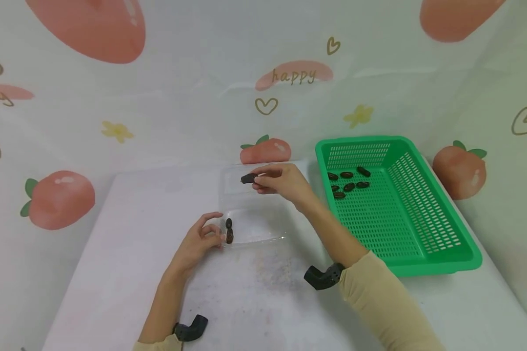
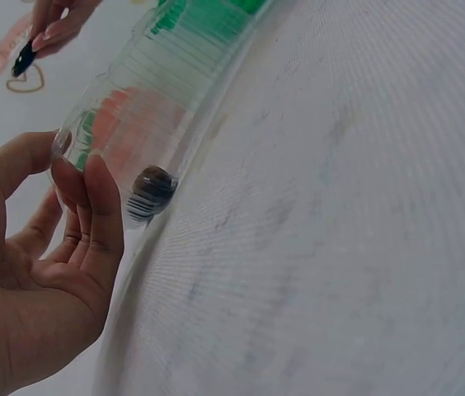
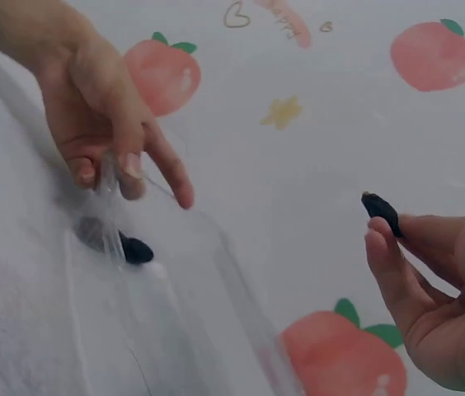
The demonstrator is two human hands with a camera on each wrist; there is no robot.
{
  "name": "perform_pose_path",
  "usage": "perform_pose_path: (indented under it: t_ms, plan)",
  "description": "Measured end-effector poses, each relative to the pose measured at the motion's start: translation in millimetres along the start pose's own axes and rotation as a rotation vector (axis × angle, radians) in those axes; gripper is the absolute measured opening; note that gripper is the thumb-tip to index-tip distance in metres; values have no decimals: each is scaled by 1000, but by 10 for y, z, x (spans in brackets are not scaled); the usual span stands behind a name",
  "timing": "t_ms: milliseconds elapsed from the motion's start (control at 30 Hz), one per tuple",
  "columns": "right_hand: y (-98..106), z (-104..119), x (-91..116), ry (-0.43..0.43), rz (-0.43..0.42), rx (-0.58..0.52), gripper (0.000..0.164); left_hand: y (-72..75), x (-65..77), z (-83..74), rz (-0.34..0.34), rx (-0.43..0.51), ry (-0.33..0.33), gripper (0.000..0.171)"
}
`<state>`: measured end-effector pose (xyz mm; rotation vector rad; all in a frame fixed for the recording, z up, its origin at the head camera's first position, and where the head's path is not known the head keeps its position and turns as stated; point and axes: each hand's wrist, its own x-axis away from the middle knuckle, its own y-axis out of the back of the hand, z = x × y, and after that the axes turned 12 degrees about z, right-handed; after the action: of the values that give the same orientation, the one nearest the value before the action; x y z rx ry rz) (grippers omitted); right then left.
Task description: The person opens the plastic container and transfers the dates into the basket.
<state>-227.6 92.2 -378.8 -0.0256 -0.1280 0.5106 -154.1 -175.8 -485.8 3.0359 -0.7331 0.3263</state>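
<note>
A clear plastic clamshell box (image 1: pixel 256 224) lies with its lid (image 1: pixel 234 187) folded back toward the wall. Two dark brown dates (image 1: pixel 229 236) rest in a line along its left side. My left hand (image 1: pixel 200 241) pinches the near left rim of the box between thumb and fingers, beside those dates; the left wrist view shows the grip on the edge (image 2: pixel 61 148). Above the lid, my right hand (image 1: pixel 281 183) holds another dark date (image 1: pixel 248 178) by one end, between thumb and fingertips. In the right wrist view this date (image 3: pixel 381 213) points up and away from the fingers.
To the right stands a green plastic basket (image 1: pixel 448 214) with slotted walls. Several dates (image 1: pixel 349 186) lie in its far left part. A white cloth covers the table (image 1: pixel 127 243), and a peach-patterned sheet (image 1: pixel 193 97) hangs behind.
</note>
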Motion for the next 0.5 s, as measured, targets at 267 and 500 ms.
perform_pose_path:
  t_ms: [267, 500]
  plan:
    - [289, 153, 138, -16, -12, 20, 29, 2, 37, 0, 14, 12, -17, 61]
    - [626, 234, 282, -10, -31, 37, 35, 6, 30, -9, 16, 2, -18, 61]
